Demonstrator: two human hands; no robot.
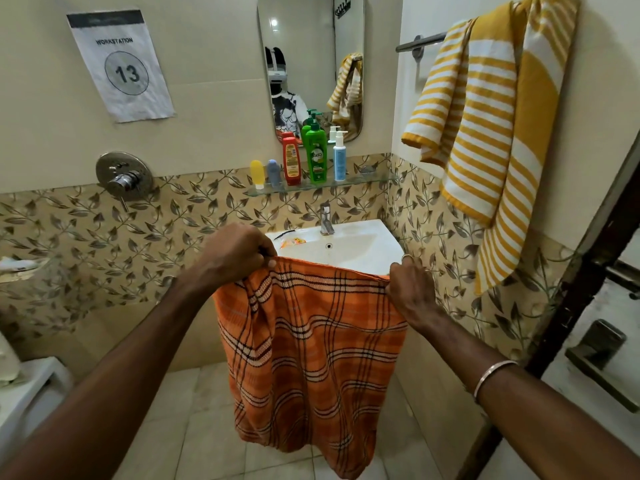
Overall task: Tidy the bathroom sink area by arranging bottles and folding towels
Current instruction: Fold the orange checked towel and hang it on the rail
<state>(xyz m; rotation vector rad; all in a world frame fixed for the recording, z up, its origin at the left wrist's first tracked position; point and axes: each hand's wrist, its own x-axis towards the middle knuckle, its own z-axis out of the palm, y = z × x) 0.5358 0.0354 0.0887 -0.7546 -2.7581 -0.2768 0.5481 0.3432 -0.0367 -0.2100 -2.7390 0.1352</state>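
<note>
- Towels first: a yellow-and-white striped cotton towel hangs bunched over the chrome wall rail at upper right.
- Front and centre, an orange plaid woven towel hangs full length in front of the white ceramic sink, its top edge stretched level between both hands.
- Left hand has its grip clamped on the towel's upper left corner, fingers curled over the bunched cloth.
- Right hand pinches the upper right corner, grip closed on the fabric, with a silver bangle on that wrist.
- Up on the glass wall shelf five bottles stand in a row: small yellow tube, small grey-blue tube, red bottle, tall green pump bottle, white-and-blue pump bottle.
- Chrome tap sits at the sink's back edge.
</note>
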